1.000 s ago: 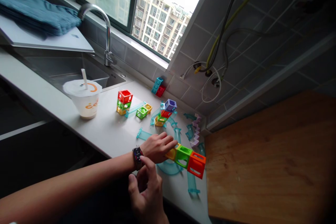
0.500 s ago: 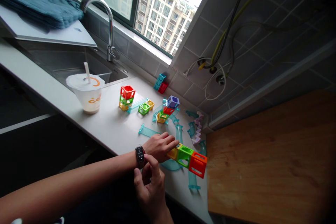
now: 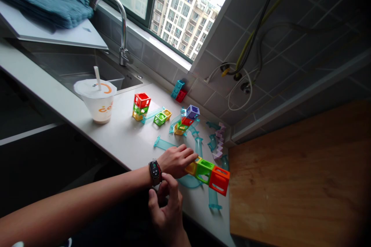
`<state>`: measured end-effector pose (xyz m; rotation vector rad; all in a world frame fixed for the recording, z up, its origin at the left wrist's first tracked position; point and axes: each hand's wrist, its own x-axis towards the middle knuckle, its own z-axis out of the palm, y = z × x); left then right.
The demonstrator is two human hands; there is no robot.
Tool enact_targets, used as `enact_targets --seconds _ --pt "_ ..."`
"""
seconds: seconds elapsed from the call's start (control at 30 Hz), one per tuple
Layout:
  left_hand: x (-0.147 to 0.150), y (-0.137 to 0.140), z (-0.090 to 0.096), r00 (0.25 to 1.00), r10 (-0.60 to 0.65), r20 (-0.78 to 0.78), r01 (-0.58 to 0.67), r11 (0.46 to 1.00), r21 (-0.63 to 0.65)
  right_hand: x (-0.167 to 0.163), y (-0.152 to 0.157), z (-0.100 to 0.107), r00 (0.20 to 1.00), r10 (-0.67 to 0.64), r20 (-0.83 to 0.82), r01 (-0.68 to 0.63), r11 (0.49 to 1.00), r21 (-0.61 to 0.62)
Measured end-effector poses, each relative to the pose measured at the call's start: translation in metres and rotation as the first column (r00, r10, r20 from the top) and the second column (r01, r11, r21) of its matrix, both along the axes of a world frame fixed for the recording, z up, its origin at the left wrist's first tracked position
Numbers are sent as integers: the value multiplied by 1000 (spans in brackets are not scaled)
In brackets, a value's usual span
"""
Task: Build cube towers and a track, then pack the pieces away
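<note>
My left hand (image 3: 178,160) is closed around the yellow end of a row of joined cube frames (image 3: 205,171), whose other cubes are green and orange. On that wrist sits a smartwatch (image 3: 154,168) with a lit screen. Just below the watch is my right hand (image 3: 168,204), its thumb and index finger apart and the index fingertip by the watch's edge; it holds nothing that I can see. Clear teal track pieces (image 3: 189,181) lie beneath and around the held cubes. Beyond my hands stands a stack of cube frames (image 3: 185,121) with teal tracks against it.
A red, green and yellow cube tower (image 3: 141,106) stands near a lidded drink cup (image 3: 97,102). Farther back are teal and red cubes (image 3: 178,90), the sink (image 3: 87,61) and a faucet (image 3: 123,34). A wooden board (image 3: 295,177) borders the counter at right; cables (image 3: 257,23) hang above.
My right index finger has shifted slightly down and away from the watch screen, and the screen shows a different display. My left hand keeps its hold on the cubes. The view has shifted slightly.
</note>
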<state>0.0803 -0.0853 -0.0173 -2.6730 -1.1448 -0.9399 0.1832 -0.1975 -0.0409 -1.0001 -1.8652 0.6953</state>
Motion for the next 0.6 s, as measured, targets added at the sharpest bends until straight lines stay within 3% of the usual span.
enact_targets --seconds 0.23,0.37,0.43,0.6 --pt "-16 -9 9 999 38 19 -38 999 13 25 -2 2 967 -209 -147 185 969 -162" --pt "-23 -17 11 997 60 56 -61 998 6 33 12 13 869 -357 -342 254 916 -312" --pt "-24 -21 11 996 62 65 -63 998 6 34 18 16 839 -368 -400 234 909 -345" --pt "-25 -31 12 994 54 95 -54 999 -2 37 23 15 870 -339 -358 205 909 -362"
